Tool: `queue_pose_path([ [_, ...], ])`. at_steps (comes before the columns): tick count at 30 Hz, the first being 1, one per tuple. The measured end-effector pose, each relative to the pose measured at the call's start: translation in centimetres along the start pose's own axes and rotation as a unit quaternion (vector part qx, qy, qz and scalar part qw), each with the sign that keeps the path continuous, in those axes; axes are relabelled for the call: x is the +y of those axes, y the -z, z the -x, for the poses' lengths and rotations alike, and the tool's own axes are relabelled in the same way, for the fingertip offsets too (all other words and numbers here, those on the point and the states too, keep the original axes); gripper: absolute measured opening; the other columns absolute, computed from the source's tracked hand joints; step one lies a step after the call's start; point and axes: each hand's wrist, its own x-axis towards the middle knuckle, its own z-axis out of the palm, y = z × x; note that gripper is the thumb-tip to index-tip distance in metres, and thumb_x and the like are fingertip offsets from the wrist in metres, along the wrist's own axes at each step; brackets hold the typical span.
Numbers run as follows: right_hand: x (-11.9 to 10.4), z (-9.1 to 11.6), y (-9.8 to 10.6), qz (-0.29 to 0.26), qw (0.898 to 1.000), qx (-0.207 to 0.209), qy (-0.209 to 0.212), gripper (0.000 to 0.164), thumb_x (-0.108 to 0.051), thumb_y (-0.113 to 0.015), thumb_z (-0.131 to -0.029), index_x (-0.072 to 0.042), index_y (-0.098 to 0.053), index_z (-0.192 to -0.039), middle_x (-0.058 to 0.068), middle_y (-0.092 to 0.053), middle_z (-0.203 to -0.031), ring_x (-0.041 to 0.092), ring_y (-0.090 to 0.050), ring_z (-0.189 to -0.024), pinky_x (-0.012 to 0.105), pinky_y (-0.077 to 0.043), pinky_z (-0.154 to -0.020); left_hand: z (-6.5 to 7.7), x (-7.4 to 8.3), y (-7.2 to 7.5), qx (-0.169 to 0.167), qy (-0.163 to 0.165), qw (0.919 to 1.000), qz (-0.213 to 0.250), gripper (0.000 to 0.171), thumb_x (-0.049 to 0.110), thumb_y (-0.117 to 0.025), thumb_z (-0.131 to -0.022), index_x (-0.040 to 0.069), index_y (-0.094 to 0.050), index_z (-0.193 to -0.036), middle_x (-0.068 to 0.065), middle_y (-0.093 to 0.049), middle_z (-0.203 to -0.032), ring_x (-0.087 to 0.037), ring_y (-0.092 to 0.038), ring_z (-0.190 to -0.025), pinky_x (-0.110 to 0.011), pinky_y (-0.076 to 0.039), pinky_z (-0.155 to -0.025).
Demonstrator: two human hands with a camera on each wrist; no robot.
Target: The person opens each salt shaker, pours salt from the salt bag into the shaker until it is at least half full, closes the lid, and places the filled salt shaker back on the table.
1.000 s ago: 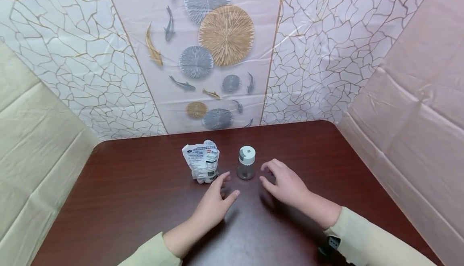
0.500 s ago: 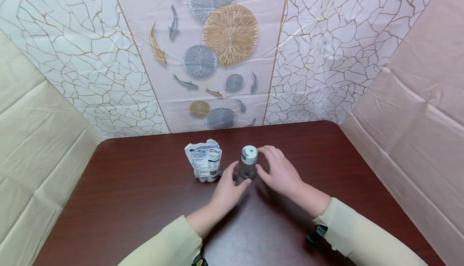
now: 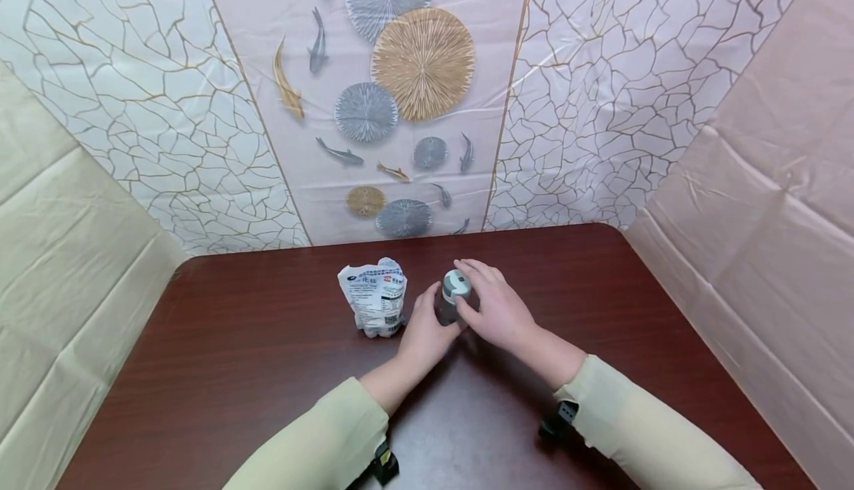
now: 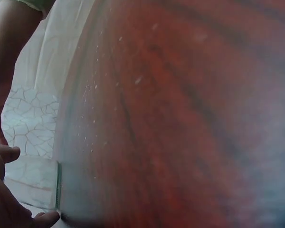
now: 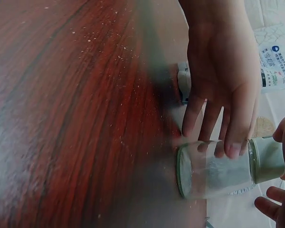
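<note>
A small clear glass jar (image 5: 216,173) with a pale green lid (image 3: 457,282) stands upright on the table. My left hand (image 3: 427,330) holds the jar's body, its thumb on the near side and its fingers on the left side and behind. From the right, my right hand (image 3: 497,305) has its fingers and thumb curled around the lid. In the left wrist view, the glass shows between the fingers of my left hand (image 4: 7,190). Just left of the jar stands a crumpled white printed pouch (image 3: 376,299).
The dark reddish-brown wooden table (image 3: 220,371) is enclosed by patterned cloth (image 3: 587,90) at the back and beige cloth (image 3: 754,193) at the sides. A dark wrist device (image 3: 563,417) sits at the right cuff.
Both hands have closed in on the jar. The left hand has moved up and right to its body, and the right hand has moved left to the lid. The pouch stays put.
</note>
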Motion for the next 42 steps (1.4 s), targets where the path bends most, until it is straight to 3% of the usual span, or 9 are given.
queue_pose_path([
  [7,-0.4,-0.5,-0.5,-0.015,1.0,-0.01,-0.017,0.054,-0.022,-0.063,-0.094,-0.009,-0.051,-0.144,0.01,-0.05,-0.141,0.031,-0.048,-0.125,0.045,-0.045,-0.099,-1.2,-0.2,-0.4,-0.008,0.005,1.0,-0.002,0.083,0.035,-0.075,-0.085,0.009,-0.034,-0.152,-0.016,-0.048,-0.143,-0.025,-0.052,-0.126,-0.043,-0.044,-0.102],
  [16,-0.3,-0.5,-0.9,-0.008,0.999,-0.004,-0.031,0.053,-0.026,-0.067,-0.094,-0.007,-0.053,-0.142,0.013,-0.054,-0.132,0.031,-0.05,-0.122,0.045,-0.045,-0.099,-1.7,-0.4,-0.3,-0.009,-0.015,0.9998,-0.011,0.066,0.032,-0.076,-0.085,0.016,-0.05,-0.143,-0.007,-0.059,-0.134,-0.022,-0.055,-0.122,-0.043,-0.045,-0.1],
  [24,-0.2,-0.7,-0.8,-0.013,0.999,0.001,-0.035,0.054,-0.027,-0.073,-0.092,-0.009,-0.056,-0.14,0.012,-0.058,-0.129,0.029,-0.054,-0.12,0.044,-0.048,-0.096,-1.7,-0.4,0.3,-0.03,-0.035,0.9989,0.008,0.068,0.034,-0.075,-0.086,0.016,-0.049,-0.146,-0.005,-0.057,-0.138,-0.02,-0.051,-0.128,-0.043,-0.04,-0.106],
  [33,0.3,-0.8,-0.9,-0.043,0.999,0.006,-0.028,0.054,-0.026,-0.075,-0.09,-0.01,-0.058,-0.139,0.008,-0.059,-0.128,0.022,-0.06,-0.11,0.04,-0.05,-0.087,-2.0,-0.4,0.5,-0.046,-0.046,0.9978,-0.008,0.069,0.037,-0.076,-0.087,0.016,-0.048,-0.147,-0.008,-0.055,-0.141,-0.022,-0.048,-0.131,-0.042,-0.038,-0.109],
  [42,0.9,-1.0,-0.6,-0.071,0.997,-0.009,-0.008,0.054,-0.023,-0.076,-0.089,-0.01,-0.059,-0.138,0.008,-0.059,-0.132,0.023,-0.057,-0.119,0.042,-0.048,-0.094,-2.4,-0.6,0.9,-0.067,-0.059,0.996,-0.007,0.069,0.039,-0.077,-0.086,0.018,-0.048,-0.146,-0.004,-0.057,-0.138,-0.019,-0.051,-0.129,-0.043,-0.04,-0.106],
])
